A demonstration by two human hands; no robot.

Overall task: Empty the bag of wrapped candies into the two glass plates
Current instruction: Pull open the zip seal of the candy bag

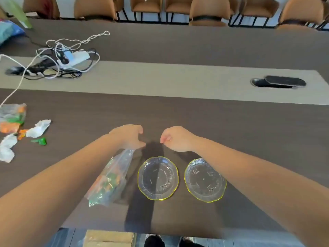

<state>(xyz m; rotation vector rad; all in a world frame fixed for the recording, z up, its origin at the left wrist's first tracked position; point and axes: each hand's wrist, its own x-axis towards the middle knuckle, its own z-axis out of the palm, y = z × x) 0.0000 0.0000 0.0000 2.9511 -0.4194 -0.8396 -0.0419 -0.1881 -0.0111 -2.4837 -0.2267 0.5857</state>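
Left hand [130,138] pinches clear plastic candy bag [108,179] by its neck, long axis running nearward beside left yellow-rimmed glass plate [158,178]; right hand [176,139], grip curled, contents unclear.

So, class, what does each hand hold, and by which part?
The left hand grips the candy bag by its top end; the right hand has curled fingers, nothing visible in them.

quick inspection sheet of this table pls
surface: dark table, beige centre strip, open cable hatch
job's things: candy bag full; left glass plate, right glass plate empty
clutter: second candy bag, crumpled white papers, green wrapper, far left
hands: left hand grips candy bag's neck; right hand curled, nothing seen held
cables: tangled leads around white power strip
surroundings: tan chairs beyond table
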